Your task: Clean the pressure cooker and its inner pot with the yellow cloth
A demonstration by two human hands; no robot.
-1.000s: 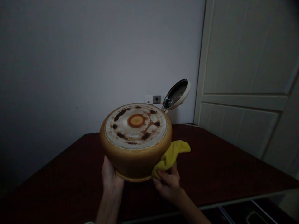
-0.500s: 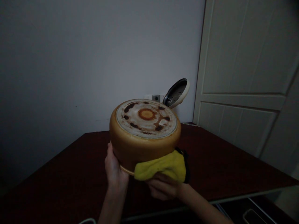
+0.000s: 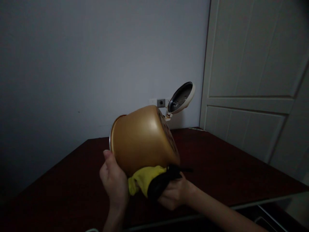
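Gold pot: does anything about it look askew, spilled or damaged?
The gold pot is tipped sideways in the left hand. Its base, facing right, looks blotchy, odd against the smooth side. No spill shows in this dim view.

2 hands [image 3: 114, 180], 1 pot [image 3: 142, 138].

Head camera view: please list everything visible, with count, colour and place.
Pot: one, gold, tilted, above the table
Cloth: one, yellow and black, under the pot
Open lid: one, white, dark inside, behind the pot
Wall plate: one grey, paler ones beside, near the lid
Wall: one, greyish, behind
Door: one, pale, right
Table: one, dark red, below
Curved item: one, pale, bottom edge
Dim items: count unclear, colour unclear, lower right
Left hand: one, bare, at the pot's rim
Right hand: one, bare, holding the cloth
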